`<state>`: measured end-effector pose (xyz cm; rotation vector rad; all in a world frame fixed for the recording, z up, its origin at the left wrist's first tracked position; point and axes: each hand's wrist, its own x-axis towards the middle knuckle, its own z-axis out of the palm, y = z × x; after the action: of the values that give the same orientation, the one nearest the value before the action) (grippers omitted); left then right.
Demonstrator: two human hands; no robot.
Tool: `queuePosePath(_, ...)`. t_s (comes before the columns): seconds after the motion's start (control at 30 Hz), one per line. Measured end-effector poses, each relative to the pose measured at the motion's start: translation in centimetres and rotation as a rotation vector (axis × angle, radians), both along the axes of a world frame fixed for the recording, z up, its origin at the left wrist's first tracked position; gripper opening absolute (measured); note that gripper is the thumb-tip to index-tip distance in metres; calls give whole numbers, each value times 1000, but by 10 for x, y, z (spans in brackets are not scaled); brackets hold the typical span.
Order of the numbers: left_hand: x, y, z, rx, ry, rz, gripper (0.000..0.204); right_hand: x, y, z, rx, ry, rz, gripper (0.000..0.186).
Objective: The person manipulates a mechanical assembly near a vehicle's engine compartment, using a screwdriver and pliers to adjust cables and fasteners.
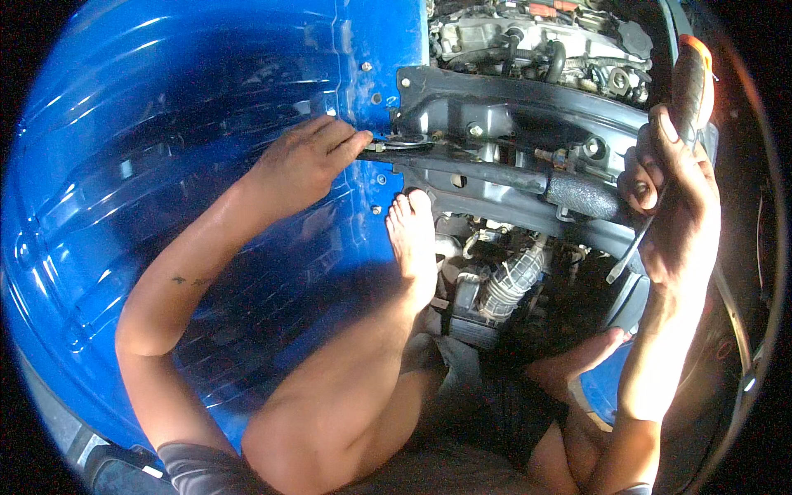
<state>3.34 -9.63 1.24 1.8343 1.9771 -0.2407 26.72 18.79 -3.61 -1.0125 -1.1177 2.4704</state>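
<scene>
While right hand (676,194) at frame's right clamps fingers on screwdriver (692,95), left hand (305,161) at upper left-centre bunches fingers by black bar (503,176); actual grip unclear.

Screwdriver (691,95) is slanting, orange-ended handle up, flat metal tip (615,273) pointing down-left; dark bar (495,174) with textured sleeve (584,195) is lying along black frame (487,92).

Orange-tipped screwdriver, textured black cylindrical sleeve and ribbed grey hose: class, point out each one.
Orange-tipped screwdriver (693,91): head view, on its handle.
Textured black cylindrical sleeve (584,195): head view, on its middle.
Ribbed grey hose (515,285): head view, on its ribs.
</scene>
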Motion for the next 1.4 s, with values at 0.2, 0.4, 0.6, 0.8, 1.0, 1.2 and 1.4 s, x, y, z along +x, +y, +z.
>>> queuePosePath(0.2,7,2,0,-75,78,-94,43,-4,-4,9,22,-70,-10,18)
queuePosePath(0.4,2,7,-2,-14,-46,-58,47,-8,-8,16,127,-130,44,17)
queuePosePath(0.6,-17,5,2,-27,-237,-13,49,-11,-15,15,165,-157,77,20)
queuePosePath(0.8,-30,11,-6,-18,-327,215,32,-47,-36,56,827,-268,544,30)
queuePosePath(1.0,-24,2,22,-228,-568,804,20,-127,-97,32,1093,-7,1018,30)
queuePosePath(1.2,-33,4,-21,-31,-887,893,26,-139,-104,1,1020,-103,1045,32)
queuePosePath(1.4,-34,0,-14,-198,-858,1034,12,-144,-98,8,897,-62,1078,27)
